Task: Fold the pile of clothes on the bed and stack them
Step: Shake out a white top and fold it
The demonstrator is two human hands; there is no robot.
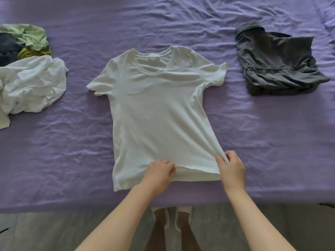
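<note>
Early going: grey garment folded by bed's right edge, pile waiting left, both hands pinching the flat white T-shirt hem.

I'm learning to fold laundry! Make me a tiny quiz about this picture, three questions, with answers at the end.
1. True or false: the white T-shirt lies spread out flat on the purple bed sheet.
2. Which part of the T-shirt do both hands hold? A) collar B) sleeves C) bottom hem
3. Fill in: the folded grey garment lies on the person's ____ side.

Key
1. True.
2. C: the left hand and right hand both pinch the bottom hem.
3. Right. The unfolded pile of clothes is on the left.
</note>
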